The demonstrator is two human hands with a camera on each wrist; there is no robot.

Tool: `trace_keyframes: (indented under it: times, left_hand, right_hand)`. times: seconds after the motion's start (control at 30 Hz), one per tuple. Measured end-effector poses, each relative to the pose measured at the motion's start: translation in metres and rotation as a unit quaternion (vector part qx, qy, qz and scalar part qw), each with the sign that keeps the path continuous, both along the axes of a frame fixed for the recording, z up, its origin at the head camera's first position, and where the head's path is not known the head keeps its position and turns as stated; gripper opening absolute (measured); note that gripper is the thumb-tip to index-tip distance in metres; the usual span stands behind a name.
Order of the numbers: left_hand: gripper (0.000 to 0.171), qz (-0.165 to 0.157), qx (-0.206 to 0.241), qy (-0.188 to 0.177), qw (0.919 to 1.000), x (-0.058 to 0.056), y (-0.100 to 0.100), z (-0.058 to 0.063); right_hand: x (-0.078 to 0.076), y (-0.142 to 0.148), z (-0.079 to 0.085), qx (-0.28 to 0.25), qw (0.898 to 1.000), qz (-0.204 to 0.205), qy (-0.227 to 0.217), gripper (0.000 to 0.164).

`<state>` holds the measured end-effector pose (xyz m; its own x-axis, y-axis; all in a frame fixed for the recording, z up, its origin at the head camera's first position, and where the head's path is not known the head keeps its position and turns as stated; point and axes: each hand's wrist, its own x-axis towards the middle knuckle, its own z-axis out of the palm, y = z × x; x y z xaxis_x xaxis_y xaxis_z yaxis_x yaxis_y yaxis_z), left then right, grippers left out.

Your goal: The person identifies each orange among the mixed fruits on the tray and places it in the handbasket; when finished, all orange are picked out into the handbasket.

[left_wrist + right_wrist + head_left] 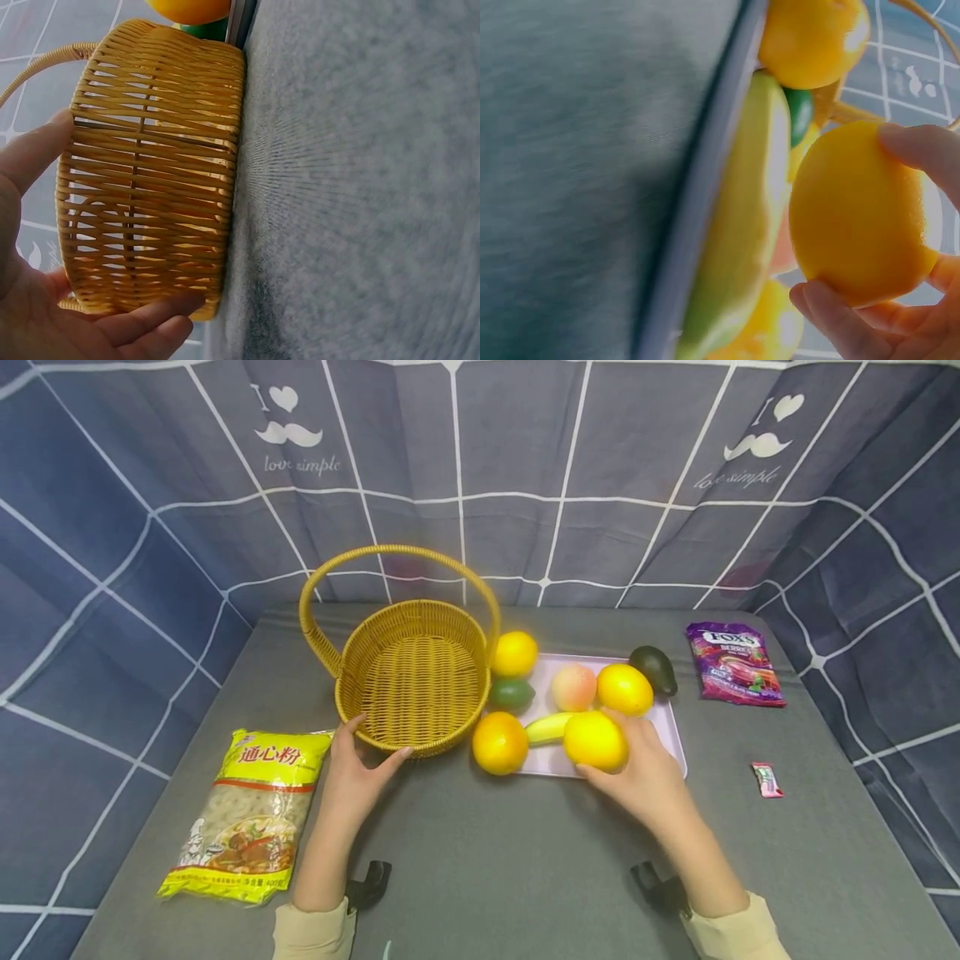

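1. Right hand (637, 777) grasps one lemon (596, 741) over the near edge of the tray (671, 735); fingers curl round it.
2. Left hand (356, 768) cups one empty basket's (412, 672) near wall, thumb and fingers spread against the weave.
3. Beyond the right hand: two oranges, a second lemon, one peach, one lime, one banana, one avocado.
4. Open grey table (487, 860) lies between both forearms; one pasta bag (251, 814) sits left of the left hand.

Four yellow-orange fruits (595, 741), one basket (411, 672), two candy packets (733, 663).
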<state>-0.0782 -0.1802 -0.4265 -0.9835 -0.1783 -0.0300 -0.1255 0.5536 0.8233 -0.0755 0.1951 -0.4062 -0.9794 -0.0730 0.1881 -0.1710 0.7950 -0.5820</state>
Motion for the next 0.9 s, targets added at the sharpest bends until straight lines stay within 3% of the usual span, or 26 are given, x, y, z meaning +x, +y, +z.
trace_keyframes:
  times: [0.2,0.4,0.67,0.9]
  left_hand:
    - [0.090,0.005,0.010,-0.008,0.9999,0.001,0.000,0.001]
    - [0.092,0.005,0.016,-0.015,0.9998,0.003,-0.002,0.000]
    - [0.092,0.005,0.013,-0.015,0.9998,0.004,-0.001,0.000]
    - [0.086,0.007,0.005,0.008,0.9999,0.003,0.002,0.002]
  right_hand:
    - [-0.007,-0.021,0.025,-0.045,0.998,0.030,0.012,0.081]
    - [-0.022,-0.055,0.042,-0.073,0.991,0.097,0.049,0.079]
    - [-0.038,-0.102,0.051,-0.088,0.983,0.157,0.038,0.075]
    - [-0.053,-0.138,0.050,-0.046,0.984,0.169,0.036,0.081]
